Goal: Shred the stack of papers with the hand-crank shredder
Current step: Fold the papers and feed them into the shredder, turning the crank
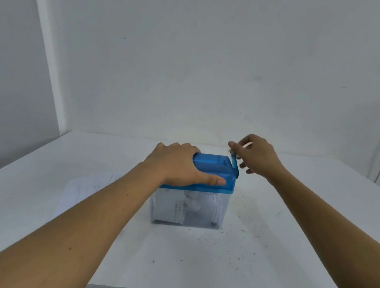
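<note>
On the table (263, 269) we see the papers (85, 189) lying just left of the shredder (196, 218), which holds strips (188, 206). Our left hand (178, 164) presses flat on its lid (214, 170); our right hand (259, 158) pinches the crank (234, 162). We judge cranking to be in hand; the next move calls for steady turns, then another sheet.

Soft, even, slightly dim light, faint shadows, mild overall blur, and wide-angle bending toward the edges.
</note>
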A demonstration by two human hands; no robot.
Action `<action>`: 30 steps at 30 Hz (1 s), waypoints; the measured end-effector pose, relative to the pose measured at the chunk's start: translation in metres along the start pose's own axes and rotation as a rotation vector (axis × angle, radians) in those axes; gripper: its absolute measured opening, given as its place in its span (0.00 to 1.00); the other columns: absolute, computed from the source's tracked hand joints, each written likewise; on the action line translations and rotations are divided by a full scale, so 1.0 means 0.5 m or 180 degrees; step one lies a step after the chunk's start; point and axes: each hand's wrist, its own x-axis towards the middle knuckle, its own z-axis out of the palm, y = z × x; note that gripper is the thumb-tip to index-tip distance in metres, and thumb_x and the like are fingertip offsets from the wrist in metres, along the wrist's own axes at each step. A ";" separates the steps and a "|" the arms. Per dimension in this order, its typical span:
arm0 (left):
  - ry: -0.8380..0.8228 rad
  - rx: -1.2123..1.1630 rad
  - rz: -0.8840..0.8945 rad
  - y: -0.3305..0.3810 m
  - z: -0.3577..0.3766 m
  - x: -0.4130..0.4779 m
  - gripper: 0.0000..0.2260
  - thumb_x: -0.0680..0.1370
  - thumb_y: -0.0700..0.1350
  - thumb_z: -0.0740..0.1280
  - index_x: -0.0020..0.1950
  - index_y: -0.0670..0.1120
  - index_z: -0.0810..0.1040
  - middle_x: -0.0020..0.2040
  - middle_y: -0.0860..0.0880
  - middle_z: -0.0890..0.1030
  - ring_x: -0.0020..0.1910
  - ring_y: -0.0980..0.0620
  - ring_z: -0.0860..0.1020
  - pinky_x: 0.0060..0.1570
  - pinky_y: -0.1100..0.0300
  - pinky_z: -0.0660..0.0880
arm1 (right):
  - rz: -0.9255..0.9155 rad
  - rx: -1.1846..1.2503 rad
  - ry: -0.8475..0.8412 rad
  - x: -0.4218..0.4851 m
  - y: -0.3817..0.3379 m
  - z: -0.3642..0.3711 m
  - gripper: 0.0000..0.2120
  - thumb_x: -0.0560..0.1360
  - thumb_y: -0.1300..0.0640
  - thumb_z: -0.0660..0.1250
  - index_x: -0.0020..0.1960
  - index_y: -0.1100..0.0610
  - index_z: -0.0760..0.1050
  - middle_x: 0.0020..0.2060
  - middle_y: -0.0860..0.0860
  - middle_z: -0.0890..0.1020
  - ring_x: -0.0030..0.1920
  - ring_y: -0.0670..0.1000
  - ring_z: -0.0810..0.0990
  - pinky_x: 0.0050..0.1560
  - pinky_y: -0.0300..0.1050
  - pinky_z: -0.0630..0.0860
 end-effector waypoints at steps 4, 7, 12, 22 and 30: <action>-0.0075 0.0007 -0.0028 -0.001 0.000 0.003 0.42 0.61 0.85 0.55 0.65 0.58 0.72 0.57 0.58 0.77 0.54 0.52 0.74 0.59 0.49 0.68 | 0.0123 -0.0470 -0.0156 0.026 0.027 0.033 0.14 0.78 0.45 0.68 0.52 0.56 0.76 0.48 0.51 0.82 0.45 0.51 0.80 0.45 0.48 0.81; -0.0171 0.0024 -0.0053 -0.003 -0.005 0.004 0.46 0.61 0.85 0.54 0.69 0.58 0.71 0.62 0.57 0.77 0.58 0.51 0.74 0.60 0.49 0.67 | -0.0064 -0.0311 0.0103 0.031 0.008 0.032 0.09 0.78 0.50 0.68 0.53 0.55 0.77 0.50 0.51 0.82 0.49 0.51 0.79 0.49 0.48 0.79; -0.0567 -0.0566 -0.0269 -0.002 -0.038 0.012 0.54 0.64 0.85 0.49 0.80 0.52 0.63 0.77 0.53 0.67 0.74 0.47 0.67 0.73 0.45 0.61 | -0.0518 -0.0218 0.0169 0.022 -0.079 0.019 0.06 0.78 0.54 0.67 0.52 0.55 0.79 0.46 0.47 0.81 0.49 0.48 0.79 0.48 0.42 0.74; 0.0711 -0.1760 -0.0603 -0.156 -0.083 -0.029 0.30 0.81 0.67 0.52 0.73 0.48 0.73 0.70 0.50 0.75 0.67 0.48 0.74 0.62 0.56 0.67 | -0.1389 -0.0521 -0.0187 -0.049 -0.250 0.104 0.05 0.78 0.54 0.65 0.54 0.49 0.75 0.47 0.45 0.80 0.43 0.46 0.79 0.44 0.43 0.76; 0.1312 -0.1905 -0.1568 -0.382 0.045 -0.197 0.10 0.83 0.48 0.64 0.60 0.46 0.79 0.56 0.50 0.79 0.53 0.51 0.77 0.51 0.61 0.68 | -0.1885 -0.0993 -0.0675 -0.121 -0.329 0.245 0.06 0.78 0.52 0.62 0.54 0.49 0.75 0.53 0.46 0.78 0.51 0.50 0.77 0.48 0.47 0.73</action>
